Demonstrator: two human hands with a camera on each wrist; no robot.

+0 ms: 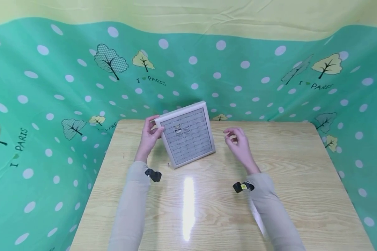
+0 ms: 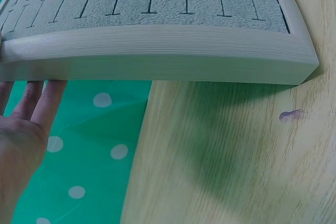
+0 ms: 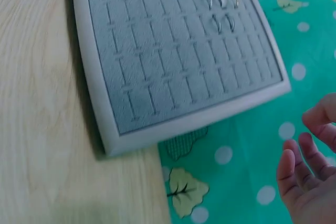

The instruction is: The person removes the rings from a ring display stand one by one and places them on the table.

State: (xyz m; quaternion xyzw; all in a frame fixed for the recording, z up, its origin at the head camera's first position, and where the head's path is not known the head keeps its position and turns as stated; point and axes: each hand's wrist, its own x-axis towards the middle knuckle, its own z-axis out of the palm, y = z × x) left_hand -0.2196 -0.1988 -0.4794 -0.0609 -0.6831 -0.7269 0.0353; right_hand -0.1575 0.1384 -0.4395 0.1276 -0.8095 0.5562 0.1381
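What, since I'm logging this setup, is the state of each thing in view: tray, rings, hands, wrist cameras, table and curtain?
Display tray: tilted, mostly unfilled.
Rings: several, seated close together in the tray.
Left hand: gripping the tray at its upper left corner.
Right hand: fingers bent, apart from the tray, nothing visible in it.
Wrist cameras: worn, one on each wrist.
Table: catching a bright streak of glare.
Curtain: hanging, creased.

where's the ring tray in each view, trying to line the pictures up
Head: the ring tray is tilted, near the centre of the picture.
Left wrist: it stretches across the top, cut off by the upper edge.
Right wrist: it fills much of the upper middle, cut off at the top.
Shared landmark: the cluster of rings, upper left on the tray in head, top left corner in left wrist, upper right in right wrist.
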